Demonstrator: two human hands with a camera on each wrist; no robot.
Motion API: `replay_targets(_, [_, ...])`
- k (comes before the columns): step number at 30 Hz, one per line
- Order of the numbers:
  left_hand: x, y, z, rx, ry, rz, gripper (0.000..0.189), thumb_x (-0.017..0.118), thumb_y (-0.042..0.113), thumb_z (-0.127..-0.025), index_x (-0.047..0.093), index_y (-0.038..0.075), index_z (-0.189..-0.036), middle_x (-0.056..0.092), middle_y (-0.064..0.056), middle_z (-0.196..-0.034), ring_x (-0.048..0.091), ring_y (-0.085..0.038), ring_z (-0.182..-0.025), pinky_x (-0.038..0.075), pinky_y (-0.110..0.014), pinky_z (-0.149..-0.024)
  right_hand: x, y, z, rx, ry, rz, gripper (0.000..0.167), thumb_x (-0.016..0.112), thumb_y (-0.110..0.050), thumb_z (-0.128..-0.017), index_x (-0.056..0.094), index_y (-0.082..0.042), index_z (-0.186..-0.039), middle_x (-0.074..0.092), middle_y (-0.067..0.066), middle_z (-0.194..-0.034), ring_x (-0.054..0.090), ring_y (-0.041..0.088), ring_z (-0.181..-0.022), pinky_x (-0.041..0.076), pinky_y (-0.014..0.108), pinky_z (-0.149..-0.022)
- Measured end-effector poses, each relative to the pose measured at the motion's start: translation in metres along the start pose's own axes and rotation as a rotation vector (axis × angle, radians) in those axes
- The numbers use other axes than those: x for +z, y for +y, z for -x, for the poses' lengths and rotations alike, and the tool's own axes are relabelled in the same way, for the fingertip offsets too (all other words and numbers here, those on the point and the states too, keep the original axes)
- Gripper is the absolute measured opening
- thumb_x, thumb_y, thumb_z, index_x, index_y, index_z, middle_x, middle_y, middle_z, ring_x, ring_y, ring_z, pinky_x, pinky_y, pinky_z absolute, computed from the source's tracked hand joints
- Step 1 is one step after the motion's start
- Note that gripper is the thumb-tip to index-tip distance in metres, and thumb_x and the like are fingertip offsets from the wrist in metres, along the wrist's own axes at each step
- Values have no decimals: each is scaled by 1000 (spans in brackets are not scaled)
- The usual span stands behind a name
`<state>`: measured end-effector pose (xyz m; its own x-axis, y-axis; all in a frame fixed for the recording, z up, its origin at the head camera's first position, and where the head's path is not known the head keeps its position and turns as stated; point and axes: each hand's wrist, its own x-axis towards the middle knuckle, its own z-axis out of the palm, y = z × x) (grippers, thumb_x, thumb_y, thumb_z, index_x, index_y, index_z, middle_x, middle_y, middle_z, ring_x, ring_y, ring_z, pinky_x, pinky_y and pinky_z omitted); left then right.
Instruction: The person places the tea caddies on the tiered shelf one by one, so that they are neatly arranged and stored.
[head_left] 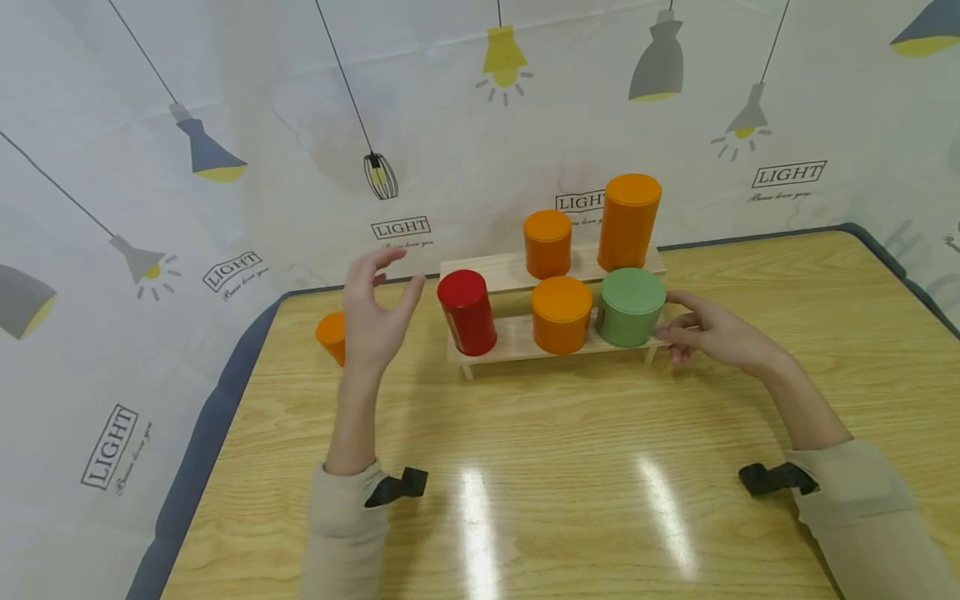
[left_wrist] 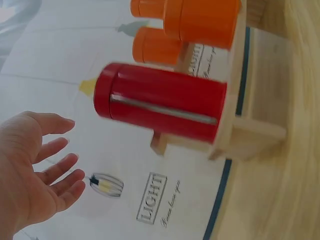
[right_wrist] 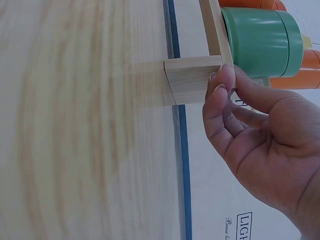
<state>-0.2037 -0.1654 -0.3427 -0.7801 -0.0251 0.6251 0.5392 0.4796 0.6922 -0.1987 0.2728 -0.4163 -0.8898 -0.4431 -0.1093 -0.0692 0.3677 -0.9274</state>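
Observation:
A two-step wooden rack stands near the back of the table. On its lower step are a red canister, a squat orange canister and a wide green canister. A small orange canister and a tall one occupy the upper step. Left of the red canister, my left hand is raised with thumb and fingers spread, touching nothing. My right hand pinches the rack's right end between thumb and bent fingers, beside the green canister.
Partly behind my left hand, an orange tapered object is on the table. A white curtain printed with lamps hangs just behind the table's dark back edge. Black straps circle both sleeves.

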Motion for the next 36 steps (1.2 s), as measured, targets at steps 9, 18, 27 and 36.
replay_targets(9, [-34, -37, 10, -115, 12, -110, 37, 74, 1, -89, 62, -6, -123, 58, -21, -125, 50, -33, -122, 40, -51, -102, 0, 1, 0, 4, -3, -4, 66, 55, -14, -105, 18, -3, -159, 65, 28, -100, 66, 31, -74, 59, 43, -72])
replay_targets(18, [-68, -74, 19, -255, -3, -200, 41, 72, 7, -92, 59, -6, -128, 57, -24, -129, 48, -37, -122, 39, -54, -104, 1, -1, 2, 16, 4, 9, 67, 55, -15, -105, 17, -2, -159, 64, 28, -102, 66, 30, -75, 59, 44, -73])
replay_targets(27, [-84, -101, 29, -423, -83, -206, 53, 72, 14, -93, 51, -6, -138, 47, -25, -136, 42, -42, -125, 36, -53, -106, 1, -2, 2, 23, 5, 10, 67, 55, -15, -105, 17, -3, -159, 64, 28, -103, 66, 29, -75, 58, 43, -72])
replay_targets(36, [-87, -118, 33, -509, -207, -203, 68, 73, 12, -92, 39, -9, -146, 42, -29, -143, 43, -42, -126, 36, -53, -106, 1, -2, 2, 29, 9, 8, 68, 56, -16, -105, 17, -3, -159, 64, 28, -104, 66, 31, -75, 59, 43, -72])
